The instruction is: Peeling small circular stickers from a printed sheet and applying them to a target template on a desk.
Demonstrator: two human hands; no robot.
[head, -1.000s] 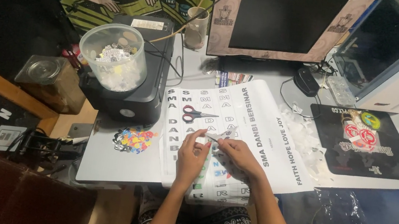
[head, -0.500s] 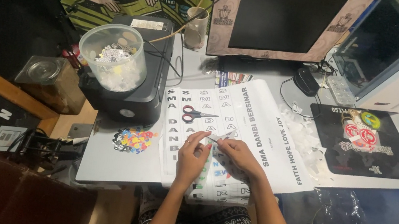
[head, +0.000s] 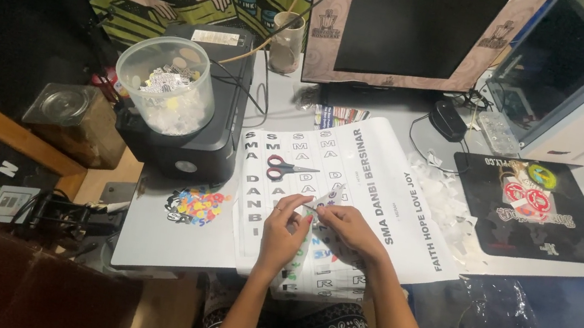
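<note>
Fingers of left hand (head: 285,225) and right hand (head: 344,225) pinched together on a small sticker piece (head: 314,207), just below centre frame, over the printed sheet (head: 374,175) on the counter (head: 167,238). Likely risks: tearing or creasing from too hard a pull, sticking to a fingertip. Scissors (head: 287,169) lying just above, close enough to be knocked by a careless wrist.
</note>
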